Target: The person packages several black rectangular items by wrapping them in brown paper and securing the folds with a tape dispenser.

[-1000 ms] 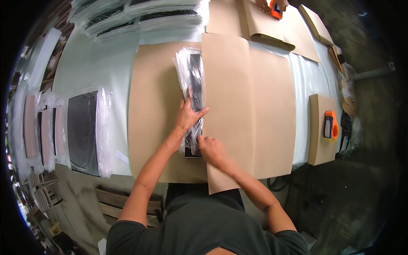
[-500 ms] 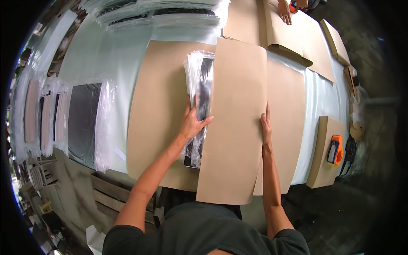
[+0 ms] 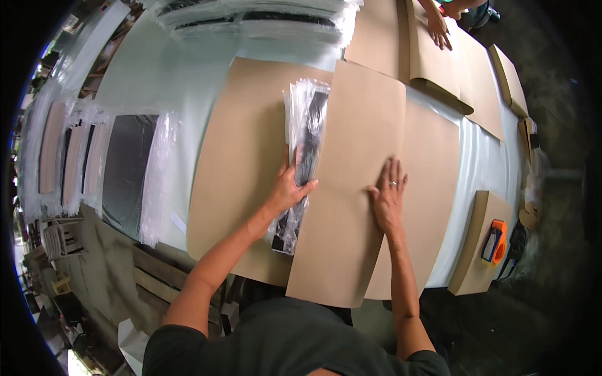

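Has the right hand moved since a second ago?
Yes: the right hand has moved right and farther from the body, from beside the plastic-wrapped bundle to the right edge of the brown flap, closer to the orange tape dispenser.

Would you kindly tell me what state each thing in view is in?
Brown paper: spread out, partly folded over.
Wrapped bundle: in clear plastic, beside the folded flap.
Left hand: holding the wrapped bundle, thumb extended.
Right hand: open, palm down on the paper.
Brown package: lying beneath the orange tape dispenser.
Orange tape dispenser: not held.
Dark stack: plastic-covered, lying flat.
Co-worker's hand: on other brown paper.
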The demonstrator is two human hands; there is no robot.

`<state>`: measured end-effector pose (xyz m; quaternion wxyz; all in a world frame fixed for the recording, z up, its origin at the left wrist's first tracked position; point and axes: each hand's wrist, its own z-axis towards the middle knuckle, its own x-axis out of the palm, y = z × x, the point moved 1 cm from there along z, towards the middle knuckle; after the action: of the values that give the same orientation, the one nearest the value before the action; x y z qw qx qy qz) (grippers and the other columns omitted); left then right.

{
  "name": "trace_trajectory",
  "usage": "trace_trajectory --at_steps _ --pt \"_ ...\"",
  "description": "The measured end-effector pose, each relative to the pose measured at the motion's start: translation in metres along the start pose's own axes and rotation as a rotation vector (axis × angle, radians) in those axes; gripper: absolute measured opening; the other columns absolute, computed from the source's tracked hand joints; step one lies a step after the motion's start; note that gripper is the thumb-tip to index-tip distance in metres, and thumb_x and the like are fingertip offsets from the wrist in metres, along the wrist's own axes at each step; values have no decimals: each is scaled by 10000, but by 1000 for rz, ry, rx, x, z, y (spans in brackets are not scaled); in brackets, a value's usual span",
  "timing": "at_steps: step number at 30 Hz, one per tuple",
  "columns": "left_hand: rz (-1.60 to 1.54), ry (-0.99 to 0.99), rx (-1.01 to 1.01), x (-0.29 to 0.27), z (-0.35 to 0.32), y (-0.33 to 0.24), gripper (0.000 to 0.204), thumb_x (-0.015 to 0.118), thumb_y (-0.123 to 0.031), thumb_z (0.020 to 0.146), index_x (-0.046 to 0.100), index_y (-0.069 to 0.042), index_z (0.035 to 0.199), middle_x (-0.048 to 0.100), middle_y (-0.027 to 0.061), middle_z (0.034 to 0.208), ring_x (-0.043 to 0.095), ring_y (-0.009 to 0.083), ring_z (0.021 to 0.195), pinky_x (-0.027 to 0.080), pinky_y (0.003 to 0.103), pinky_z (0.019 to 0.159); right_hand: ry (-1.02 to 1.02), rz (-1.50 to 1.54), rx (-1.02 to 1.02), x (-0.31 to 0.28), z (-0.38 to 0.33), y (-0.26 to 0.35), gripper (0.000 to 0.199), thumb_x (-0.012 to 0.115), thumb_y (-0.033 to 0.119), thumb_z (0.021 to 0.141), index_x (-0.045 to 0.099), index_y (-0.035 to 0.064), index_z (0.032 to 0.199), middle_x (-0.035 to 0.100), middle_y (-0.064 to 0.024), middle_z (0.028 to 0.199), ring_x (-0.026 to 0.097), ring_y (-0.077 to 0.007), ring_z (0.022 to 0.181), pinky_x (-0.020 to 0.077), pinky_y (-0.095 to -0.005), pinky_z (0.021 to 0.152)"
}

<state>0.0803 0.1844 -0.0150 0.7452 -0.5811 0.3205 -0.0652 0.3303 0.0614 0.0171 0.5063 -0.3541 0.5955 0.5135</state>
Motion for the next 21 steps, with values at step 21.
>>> trace_trajectory --at_steps 21 --pt "522 -740 -251 -102 -141 28 690 581 -312 935 264 -84 1504 210 220 1555 174 372 1449 218 478 1148 -68 -146 -316 23 4 80 618 402 436 997 256 130 1513 154 -144 1586 119 -307 1468 51 -485 1187"
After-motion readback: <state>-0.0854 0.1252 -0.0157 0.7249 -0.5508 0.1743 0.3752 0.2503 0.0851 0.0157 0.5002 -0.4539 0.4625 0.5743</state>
